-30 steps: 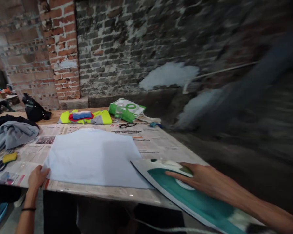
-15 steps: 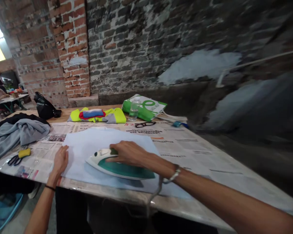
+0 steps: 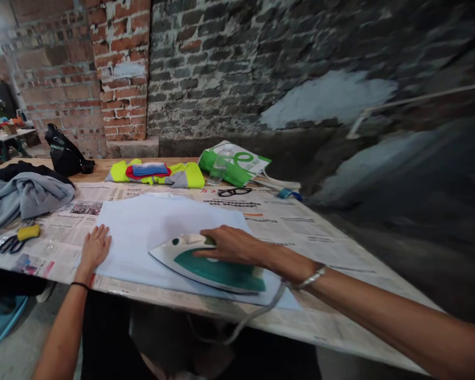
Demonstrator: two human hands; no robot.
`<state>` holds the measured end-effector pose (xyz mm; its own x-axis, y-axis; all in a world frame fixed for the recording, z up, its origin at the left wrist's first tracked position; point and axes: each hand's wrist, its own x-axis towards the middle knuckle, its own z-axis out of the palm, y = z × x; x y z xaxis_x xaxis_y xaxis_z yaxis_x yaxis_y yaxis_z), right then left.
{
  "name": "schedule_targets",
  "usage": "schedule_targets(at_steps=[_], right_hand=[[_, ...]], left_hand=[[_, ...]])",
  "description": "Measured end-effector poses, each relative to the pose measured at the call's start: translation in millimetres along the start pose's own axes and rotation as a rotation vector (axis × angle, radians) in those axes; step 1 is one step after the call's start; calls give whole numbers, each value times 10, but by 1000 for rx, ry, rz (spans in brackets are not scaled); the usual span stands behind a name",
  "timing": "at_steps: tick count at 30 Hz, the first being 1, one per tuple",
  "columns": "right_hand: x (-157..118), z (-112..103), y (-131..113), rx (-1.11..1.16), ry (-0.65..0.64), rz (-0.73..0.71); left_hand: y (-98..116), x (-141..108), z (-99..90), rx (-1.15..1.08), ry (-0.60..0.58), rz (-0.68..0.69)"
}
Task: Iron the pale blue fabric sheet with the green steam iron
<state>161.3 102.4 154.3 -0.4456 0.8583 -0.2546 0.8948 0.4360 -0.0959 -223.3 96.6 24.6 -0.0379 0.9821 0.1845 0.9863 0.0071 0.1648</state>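
A teal-and-white steam iron (image 3: 209,266) rests on a pale blue cloth (image 3: 150,227), which lies flat on newspaper (image 3: 296,237) covering the table. My right hand (image 3: 233,245) grips the iron's handle from above, and a grey cord (image 3: 237,324) trails from the iron past my wrist, over the near table edge. My left hand (image 3: 95,247) lies flat with fingers apart, at the cloth's left edge. Part of the cloth is hidden under the iron.
Black scissors and a yellow sponge (image 3: 18,237) lie on the newspaper at left, beside a grey garment (image 3: 24,198). A black bag (image 3: 63,153), a folded hi-vis vest (image 3: 154,175), glasses (image 3: 231,192) and a green bag (image 3: 237,164) lie at the far side, before a brick wall (image 3: 206,68).
Over the last second, the iron has come from the table's near right edge onto the cloth, then slid slightly right. My left hand has moved up along the cloth's edge.
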Motion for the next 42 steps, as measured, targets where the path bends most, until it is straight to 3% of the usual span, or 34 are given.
schedule_targets(at_steps=[6, 10, 14, 17, 21, 25, 28, 33, 42], right_hand=[[-443, 164, 756, 83, 24, 185], [-603, 204, 900, 66, 39, 274], [-689, 47, 644, -16, 67, 267], [-651, -150, 295, -54, 104, 201], [-401, -325, -259, -42, 117, 51], [-40, -278, -699, -37, 101, -154], [119, -175, -751, 9, 102, -167], [-79, -50, -360, 34, 88, -82], [-844, 234, 684, 60, 23, 319]], left_hand=[[35, -28, -51, -2, 16, -12], [34, -31, -60, -4, 25, -20], [43, -45, -66, -1, 36, -27], [55, -52, -77, 13, 43, -22], [58, -35, -120, 34, 46, -26], [27, 3, -145, 29, 38, -17], [-15, 34, -114, 22, 27, -7], [-41, 59, -59, 32, 12, -12], [18, 21, -75, 42, -22, -7]])
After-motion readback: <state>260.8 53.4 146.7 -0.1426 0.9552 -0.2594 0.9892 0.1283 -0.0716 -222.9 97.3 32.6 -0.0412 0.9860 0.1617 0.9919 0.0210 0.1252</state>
